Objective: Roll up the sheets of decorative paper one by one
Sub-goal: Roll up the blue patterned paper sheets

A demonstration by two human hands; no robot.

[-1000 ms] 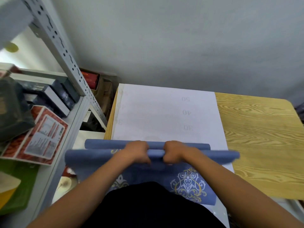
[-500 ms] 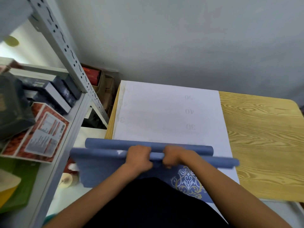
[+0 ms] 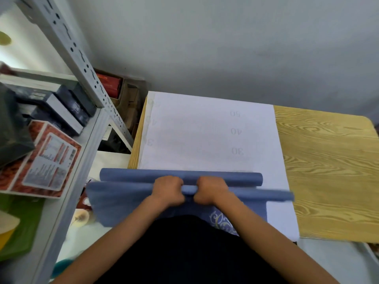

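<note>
Wood-grain table (image 3: 328, 171) under a grey wall carries your work: the blue sheet (image 3: 114, 203) you are rolling lies at the near edge, over a white measuring sheet (image 3: 205, 136), its unrolled tail hanging toward your lap. Your left hand (image 3: 168, 190) and right hand (image 3: 211, 189) both curl around the half-made roll near its middle. It looks light, thin and floppy, easily creased, so grip gently and keep the ends even. Just beyond, touching or nearly so, lies a finished blue roll (image 3: 143, 175); a cluttered metal shelf (image 3: 67, 50) crowds the left end

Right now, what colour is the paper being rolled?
Blue paper with white-gold ornament; head view.
</note>
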